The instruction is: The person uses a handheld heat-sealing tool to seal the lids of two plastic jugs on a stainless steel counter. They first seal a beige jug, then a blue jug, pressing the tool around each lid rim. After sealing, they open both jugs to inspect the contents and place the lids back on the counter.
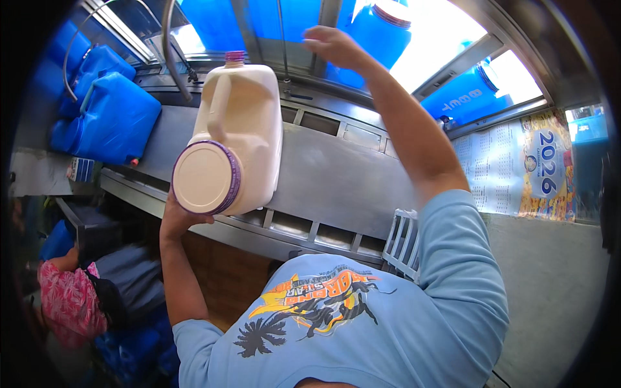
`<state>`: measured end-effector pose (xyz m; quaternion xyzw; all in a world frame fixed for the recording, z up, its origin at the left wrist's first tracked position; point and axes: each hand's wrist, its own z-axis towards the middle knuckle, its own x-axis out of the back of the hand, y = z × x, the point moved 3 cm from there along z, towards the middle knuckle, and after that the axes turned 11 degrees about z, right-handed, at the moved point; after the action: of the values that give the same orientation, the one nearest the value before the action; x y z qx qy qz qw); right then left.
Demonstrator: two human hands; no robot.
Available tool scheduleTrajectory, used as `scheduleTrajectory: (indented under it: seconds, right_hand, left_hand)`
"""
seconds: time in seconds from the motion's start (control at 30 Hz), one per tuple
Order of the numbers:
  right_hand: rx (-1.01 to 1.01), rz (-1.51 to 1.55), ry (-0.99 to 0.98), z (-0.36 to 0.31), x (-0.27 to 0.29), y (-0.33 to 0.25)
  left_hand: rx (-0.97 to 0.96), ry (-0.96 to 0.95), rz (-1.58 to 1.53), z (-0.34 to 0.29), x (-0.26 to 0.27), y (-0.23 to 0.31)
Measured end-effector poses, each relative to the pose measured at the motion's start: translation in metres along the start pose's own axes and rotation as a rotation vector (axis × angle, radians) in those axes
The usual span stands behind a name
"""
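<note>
Resting on left hand (178, 216) fingers – white jug (233, 139), right hand (333, 45) apart

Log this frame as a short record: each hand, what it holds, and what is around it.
left: left hand grips the base of a white jug with its purple cap on
right: right hand raised, open, empty, near the window frame
surface: steel counter
nearby: blue water containers; white rack; wall calendar
others: person in pink, lower left

bright window glare up top, dark fisheye rim, dim lower left.
</note>
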<state>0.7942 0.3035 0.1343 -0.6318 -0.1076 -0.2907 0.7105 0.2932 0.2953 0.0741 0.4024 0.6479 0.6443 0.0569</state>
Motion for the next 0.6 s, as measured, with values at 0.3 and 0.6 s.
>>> scheduleTrajectory:
  seconds: [0.3, 0.6]
  right_hand:
    - [0.046, 0.543, -0.119, 0.074, -0.151, -0.050]
    - [-0.105, 0.644, 0.062, 0.067, -0.146, -0.043]
  left_hand:
    - [-0.017, 0.027, 0.086, 0.008, -0.001, 0.002]
    - [-0.081, -0.017, -0.016, 0.008, -0.002, 0.002]
